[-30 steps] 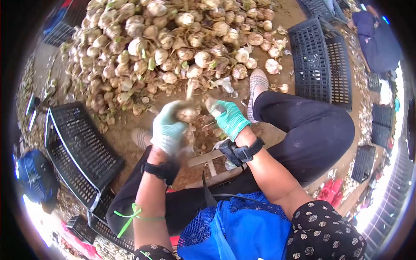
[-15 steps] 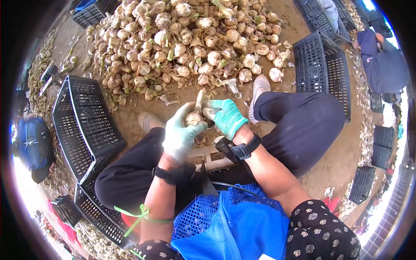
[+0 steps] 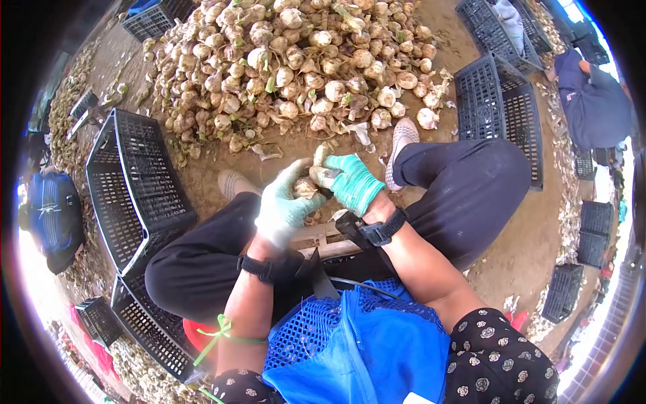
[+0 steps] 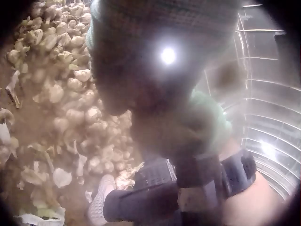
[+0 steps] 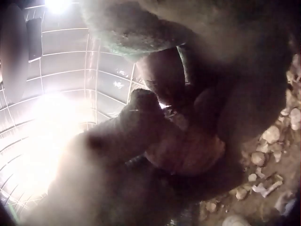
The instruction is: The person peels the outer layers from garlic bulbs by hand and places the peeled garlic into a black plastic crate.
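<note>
A second ago the hands stood apart; now they meet at the bulb point(image 3: 305, 188). Compared with half a second ago, its stem point(image 3: 322, 153) leans more to the right and the left hand covers more of it. The long axis runs from near left to far right, root end near, stem pointing far toward the pile point(image 3: 296, 77). The left hand point(image 3: 284, 205) has fingers and thumb curled round the bulb; the right hand point(image 3: 352, 185), fingers bent, pinches by the stem. The bulb is held above the ground, between the feet.
</note>
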`<state>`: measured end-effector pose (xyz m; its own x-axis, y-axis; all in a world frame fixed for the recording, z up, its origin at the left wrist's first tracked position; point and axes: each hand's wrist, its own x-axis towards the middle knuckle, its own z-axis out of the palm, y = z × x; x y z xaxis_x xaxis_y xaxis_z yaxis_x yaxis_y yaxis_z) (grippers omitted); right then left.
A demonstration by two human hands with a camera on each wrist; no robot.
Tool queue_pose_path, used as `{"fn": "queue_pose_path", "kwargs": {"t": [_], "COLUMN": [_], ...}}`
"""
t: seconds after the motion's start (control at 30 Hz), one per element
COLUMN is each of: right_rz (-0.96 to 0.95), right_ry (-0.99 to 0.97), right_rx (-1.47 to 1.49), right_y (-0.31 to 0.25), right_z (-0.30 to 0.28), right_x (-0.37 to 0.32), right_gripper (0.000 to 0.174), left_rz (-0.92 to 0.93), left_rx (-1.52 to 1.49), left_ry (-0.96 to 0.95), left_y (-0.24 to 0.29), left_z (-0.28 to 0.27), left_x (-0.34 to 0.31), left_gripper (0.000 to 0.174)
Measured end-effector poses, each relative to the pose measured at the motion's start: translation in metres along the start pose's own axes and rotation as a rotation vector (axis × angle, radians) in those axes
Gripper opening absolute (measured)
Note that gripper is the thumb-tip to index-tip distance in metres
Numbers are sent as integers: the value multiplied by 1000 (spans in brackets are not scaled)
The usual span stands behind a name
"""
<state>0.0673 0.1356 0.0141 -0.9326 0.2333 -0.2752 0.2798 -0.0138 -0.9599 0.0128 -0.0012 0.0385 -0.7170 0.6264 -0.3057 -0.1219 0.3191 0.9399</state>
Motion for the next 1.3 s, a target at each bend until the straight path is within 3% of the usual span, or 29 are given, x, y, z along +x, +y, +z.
{"fn": "queue_pose_path", "kwargs": {"t": [0.07,0.1,0.13,0.17,0.2,0.27,0.3,0.33,0.37,0.53,0.6,0.67,0.73,0.77,0.8,0.87,0.93,0.97,1.0,1.03,1.07,1.1,1.13,1.2,1.23,1.27,1.3], "right_rz": [9,163,165,157,146,120,112,103,103,153,134,-169,-224,-214,-202,-237,-157,-293,-292,-333,-373,-268,-269,-229,-31,23,-4], "right_ry": [-11,-59,-63,-61,-60,-73,-66,-56,-41,119,142,292,327,343,357,366,336,341,335,309,281,203,199,103,47,155,152], "right_rx": [68,-51,-52,262,573,433,289,143,242,11,-47,-376,-385,-221,-58,-159,-306,-306,-306,-272,-236,-35,-33,19,119,171,145], "right_y": [2,-23,-19,-13,-10,-8,-9,-11,-13,4,6,19,25,27,28,22,1,7,3,-4,-7,-4,0,6,-8,-7,-7], "right_z": [-1,-6,-4,-2,-1,-1,-1,-2,2,6,8,13,19,20,21,21,21,22,22,20,19,20,21,23,18,17,14], "right_x": [-1,-7,-9,-13,-14,-9,-6,-5,-4,4,5,9,13,15,16,16,8,7,6,3,1,2,1,-5,-6,-7,-7], "right_gripper": [19,18,18,19,21,25,25,25,24,20,19,18,17,17,17,17,16,16,16,16,16,16,16,18,21,22,22], "left_rz": [7,-24,-55,-80,-138,-96,-99,110,319,303,-116,-178,-289,-313,-314,304,307,88,-140,-138,-139,-268,-395,-444,-432,-419,-424], "left_rx": [-12,-179,-346,-525,-506,-207,-204,54,309,263,-739,-771,-1229,-1124,-1125,-352,-237,-628,-998,-1224,-1226,-1226,-1214,-1289,-1159,-1026,-1029], "left_ry": [-18,19,56,41,13,84,83,123,158,124,21,22,-150,-32,-31,459,534,224,-105,-406,-397,-190,17,-18,54,121,-90], "left_y": [1,4,10,18,12,7,2,-4,-8,-9,-11,-21,-33,-37,-34,-33,-47,-53,-58,-62,-66,-53,-46,-50,-38,-32,-34], "left_z": [-2,-3,-4,-7,-13,-11,-12,-11,-10,-8,-9,-10,-13,-8,4,28,16,2,-11,-21,-19,-14,-12,-10,-9,-8,-21], "left_x": [-1,-1,-1,-3,-1,1,2,5,7,8,8,12,16,13,15,17,23,21,19,26,28,30,33,36,32,29,29], "left_gripper": [52,52,51,50,52,53,53,54,55,52,40,34,34,35,35,41,45,43,41,39,39,40,40,41,41,41,39]}}
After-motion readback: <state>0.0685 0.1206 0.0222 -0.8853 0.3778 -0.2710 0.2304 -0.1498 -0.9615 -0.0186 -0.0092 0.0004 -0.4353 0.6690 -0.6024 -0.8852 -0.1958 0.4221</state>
